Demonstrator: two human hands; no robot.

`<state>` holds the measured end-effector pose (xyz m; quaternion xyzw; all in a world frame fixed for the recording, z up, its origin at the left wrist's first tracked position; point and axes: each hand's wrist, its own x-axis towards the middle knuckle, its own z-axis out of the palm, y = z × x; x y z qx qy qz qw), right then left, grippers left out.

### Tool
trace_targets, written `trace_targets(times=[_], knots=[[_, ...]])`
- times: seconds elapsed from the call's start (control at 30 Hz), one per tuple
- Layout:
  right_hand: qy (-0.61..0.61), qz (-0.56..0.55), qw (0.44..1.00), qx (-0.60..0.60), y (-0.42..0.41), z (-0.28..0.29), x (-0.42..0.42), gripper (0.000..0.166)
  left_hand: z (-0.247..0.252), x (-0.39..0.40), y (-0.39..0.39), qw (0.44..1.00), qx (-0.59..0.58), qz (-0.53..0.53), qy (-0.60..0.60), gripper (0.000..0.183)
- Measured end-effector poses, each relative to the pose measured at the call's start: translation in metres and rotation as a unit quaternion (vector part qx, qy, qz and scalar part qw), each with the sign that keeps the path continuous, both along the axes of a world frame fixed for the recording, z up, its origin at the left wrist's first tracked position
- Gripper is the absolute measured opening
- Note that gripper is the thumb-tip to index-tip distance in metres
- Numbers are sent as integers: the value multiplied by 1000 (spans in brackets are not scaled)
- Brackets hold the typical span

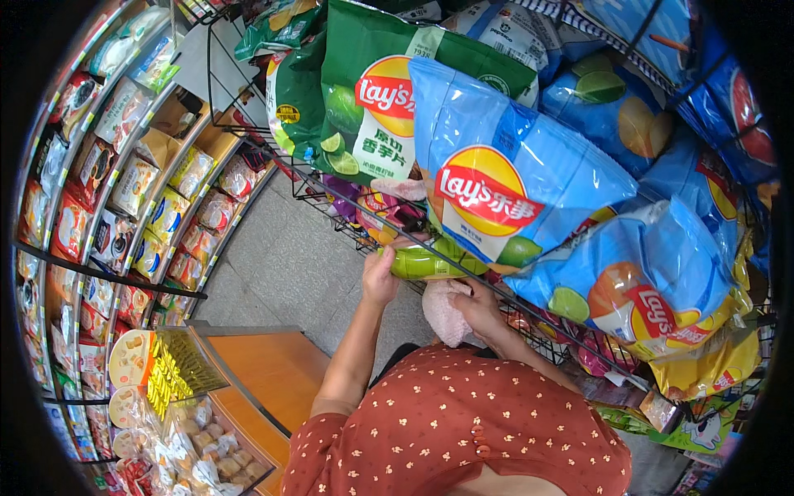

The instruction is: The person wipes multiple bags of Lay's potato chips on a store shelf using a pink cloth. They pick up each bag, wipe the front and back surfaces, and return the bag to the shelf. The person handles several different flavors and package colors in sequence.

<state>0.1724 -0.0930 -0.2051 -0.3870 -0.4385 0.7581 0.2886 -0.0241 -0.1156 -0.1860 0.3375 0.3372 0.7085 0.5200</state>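
Note:
My left hand [379, 279] grips one end of a shiny yellow-green snack bag [431, 260], thumb on its near side. A pale pink cloth [445, 315] hangs bunched in my right hand [481, 310], just below the bag. Both hands are low beside a black wire rack [372, 218], and one of its wires crosses in front of the green bag. Over the right hand leans a light-blue Lay's chip bag [577, 167]. A dark-green Lay's bag [388, 37] stands upright behind it.
More blue chip bags [626, 273] and a yellow bag [713, 366] fill the rack at right. Shelves of packaged snacks [130, 183] curve along the left. A wooden counter [267, 366] with a bin of wrapped sweets [217, 443] stands at lower left. Grey tiled floor [291, 242] shows between.

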Motion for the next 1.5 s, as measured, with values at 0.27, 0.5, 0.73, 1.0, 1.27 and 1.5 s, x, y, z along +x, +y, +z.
trace_targets(times=[0.27,0.5,0.73,1.0,1.27,1.5], knots=[[-18,2,999,-40,14,-7,-6,36,-24,-10,36,969,-86,158,170,27],[-234,-37,926,296,-4,58,-23,43,-5,-17,40,936,-97,109,321,25],[-286,-170,824,459,-1,44,-43,47,8,-21,5,791,114,243,549,43],[-419,-169,815,362,33,12,-51,46,0,-9,35,750,163,-12,641,54],[-339,-166,898,227,-5,38,-56,48,2,-30,45,724,151,-104,665,50],[-305,-207,902,226,-61,61,-11,47,16,-27,31,791,181,-67,580,40]])
